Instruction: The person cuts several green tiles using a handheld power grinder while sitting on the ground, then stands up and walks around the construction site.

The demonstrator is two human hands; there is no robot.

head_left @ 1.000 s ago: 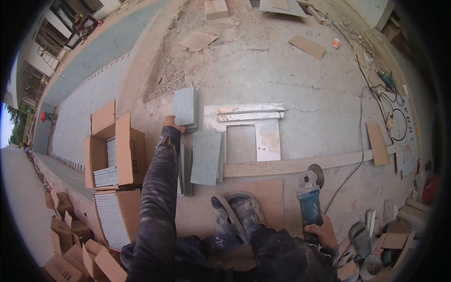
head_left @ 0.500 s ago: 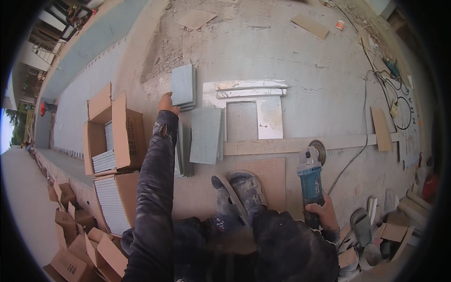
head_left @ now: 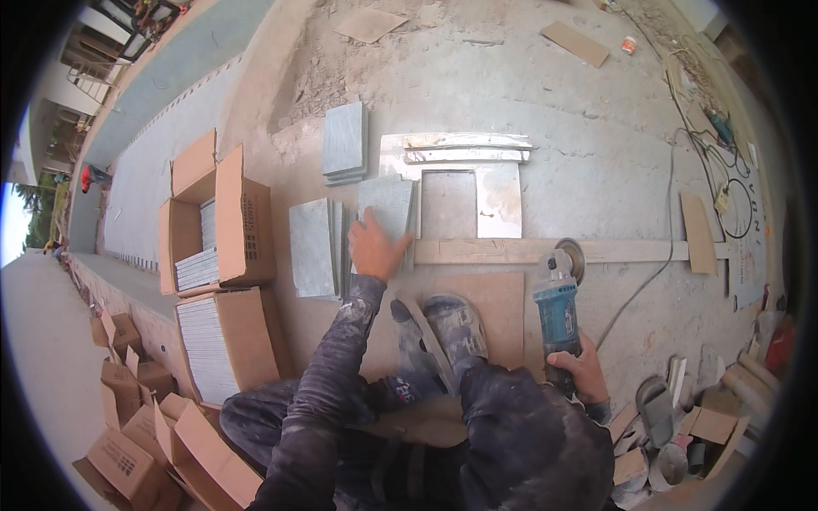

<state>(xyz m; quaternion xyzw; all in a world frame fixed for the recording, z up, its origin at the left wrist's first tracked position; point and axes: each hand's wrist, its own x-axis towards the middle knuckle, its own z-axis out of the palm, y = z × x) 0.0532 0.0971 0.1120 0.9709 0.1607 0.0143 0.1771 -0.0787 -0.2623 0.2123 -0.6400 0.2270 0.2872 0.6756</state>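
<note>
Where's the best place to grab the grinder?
Probably by the rear handle, where the right hand holds it, coming from the near side. The grinder points away from the person, with its disc at the far end, so skin stays clear.

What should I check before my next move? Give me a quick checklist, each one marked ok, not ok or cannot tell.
1. Grinder held: ok. Your right hand grips the angle grinder near its rear end.
2. Left hand away from the disc: ok. Your left hand is on the right-hand grey tile stack, well apart from the disc.
3. Tile edges squared up: not ok. That stack is fanned out on its right side.
4. Disc stopped: cannot tell from these pictures.
5. Disc off the wooden plank: cannot tell. They overlap in view.
6. Hands gloved: not ok. Both are bare.
</note>
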